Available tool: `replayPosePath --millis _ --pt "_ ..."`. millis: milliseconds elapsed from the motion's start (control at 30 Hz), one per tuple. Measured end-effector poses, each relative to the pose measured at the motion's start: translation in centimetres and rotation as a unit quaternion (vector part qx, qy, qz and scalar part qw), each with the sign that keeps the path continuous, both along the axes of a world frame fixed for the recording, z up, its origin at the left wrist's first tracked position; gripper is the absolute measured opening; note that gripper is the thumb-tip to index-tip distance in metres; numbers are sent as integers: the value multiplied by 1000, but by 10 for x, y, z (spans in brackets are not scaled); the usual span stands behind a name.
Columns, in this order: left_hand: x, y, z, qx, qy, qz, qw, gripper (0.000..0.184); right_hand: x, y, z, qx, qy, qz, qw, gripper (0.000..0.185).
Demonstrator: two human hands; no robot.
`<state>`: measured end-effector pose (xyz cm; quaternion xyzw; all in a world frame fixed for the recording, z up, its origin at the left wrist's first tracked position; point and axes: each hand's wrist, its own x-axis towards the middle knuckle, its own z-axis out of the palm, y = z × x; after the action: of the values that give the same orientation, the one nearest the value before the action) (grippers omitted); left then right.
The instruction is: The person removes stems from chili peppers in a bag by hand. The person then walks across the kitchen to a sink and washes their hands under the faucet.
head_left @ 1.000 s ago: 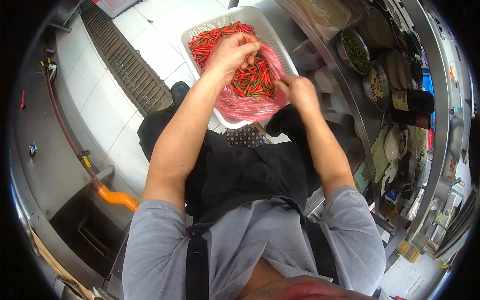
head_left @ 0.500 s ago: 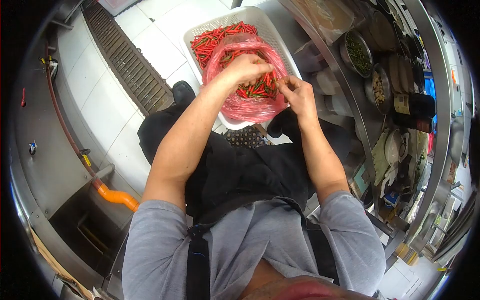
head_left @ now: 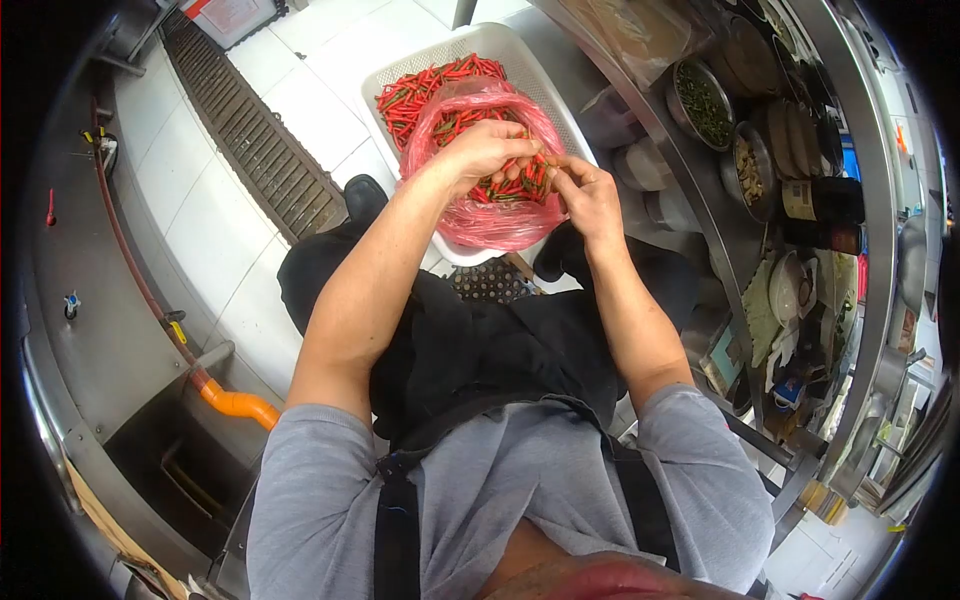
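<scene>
My left hand (head_left: 485, 152) reaches over a pink plastic bag (head_left: 490, 228) full of red and green chili peppers (head_left: 520, 188). Its fingers are closed in a pinch on a chili pepper. At the bag's right side, my right hand (head_left: 588, 196) pinches a chili too, its fingertips almost meeting those of the left. The bag stands wide at the top inside a white perforated plastic basket (head_left: 548, 72). Loose red chilies (head_left: 400, 108) lie in the basket beyond the bag. Both hands partly cover the peppers under them.
A floor drain grate (head_left: 255, 130) runs along the white tiles at left. Metal shelving (head_left: 700, 190) on the right carries bowls of chopped greens (head_left: 705, 105) and other food (head_left: 748, 172). An orange pipe (head_left: 238, 402) and steel cabinet (head_left: 80, 300) are at far left.
My hands have drawn closer together, the right shifting slightly left. The view has tilted a little; the bag and basket otherwise stay in place.
</scene>
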<state>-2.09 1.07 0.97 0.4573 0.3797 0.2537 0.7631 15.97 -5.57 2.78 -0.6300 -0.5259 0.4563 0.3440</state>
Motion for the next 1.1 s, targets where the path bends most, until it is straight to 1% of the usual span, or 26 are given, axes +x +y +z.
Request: replayPosePath --millis 67,133,167,233,267,333,367,400,433,467,500,533,567,600,633,667,733,767,833,900,933,967,1000,1033,1067,1100 --pt "-1 0 1 -17 -24 -3 1000 15 0 0 -1 20 -21 1 1000 18" --pt "-2 0 2 -42 -51 -9 998 16 2 0 -3 219 -117 89 964 17" --pt "-2 -1 3 -41 -52 -10 998 16 4 -1 -2 220 -119 89 964 17" --pt "-2 -2 5 -63 -14 -48 997 17 5 -7 11 244 -234 178 924 19" --pt "-2 -2 6 -61 -16 -49 997 17 4 -11 18 245 -237 178 923 19" --pt "-3 -1 6 -53 20 -65 996 17 1 -16 29 225 -263 224 911 21" --pt "0 0 1 -56 2 -42 998 17 7 -13 30 241 -231 205 920 22" --pt "-1 1 3 -53 -1 -44 998 17 15 -7 40 261 -251 172 916 18" --pt "-2 1 5 -49 -37 -7 998 17 27 3 49 285 -244 114 920 16" --pt "-3 1 7 -46 -73 29 996 17 38 11 61 262 -227 23 938 15" --pt "-5 3 5 -51 -100 34 993 16 51 22 78 268 -212 -42 939 18" --pt "-5 4 5 -51 -102 31 993 16 75 38 79 301 -232 -93 920 21" --pt "-6 4 6 -42 -110 47 992 16 80 44 98 264 -173 -153 936 24" --pt "-7 4 6 -35 -119 64 990 16 95 57 104 263 -221 -185 921 25" --pt "-8 4 10 -27 -114 65 991 16 111 69 109 258 -328 -188 889 27" --pt "-8 4 9 -32 -113 65 991 16 124 80 110 242 -387 -178 872 29" --pt "-9 7 4 -10 -114 69 991 15 146 90 106 335 -517 -126 778 26" --pt "-11 9 2 -15 -112 74 991 13 147 92 100 335 -515 -120 780 26" --pt "-12 11 3 -15 -105 90 990 13 124 80 101 413 -373 -189 809 22" --pt "-13 10 7 -14 -89 112 990 9 70 54 89 383 -270 -182 864 18" --pt "-12 11 6 -15 -87 111 990 9 53 43 75 381 -289 -117 871 16" --pt "-11 12 4 -13 -81 115 990 9 43 38 49 337 -304 -43 890 15" --pt "-10 13 3 -11 -73 119 990 9 34 33 21 272 -287 48 917 19" --pt "-10 13 3 -11 -70 120 990 9 25 31 -9 200 -339 109 913 21" --pt "-9 11 3 -7 -68 114 991 9 20 31 -37 171 -364 129 907 21" --pt "-10 10 2 -4 -65 108 992 9 9 31 -39 116 -389 146 902 20"
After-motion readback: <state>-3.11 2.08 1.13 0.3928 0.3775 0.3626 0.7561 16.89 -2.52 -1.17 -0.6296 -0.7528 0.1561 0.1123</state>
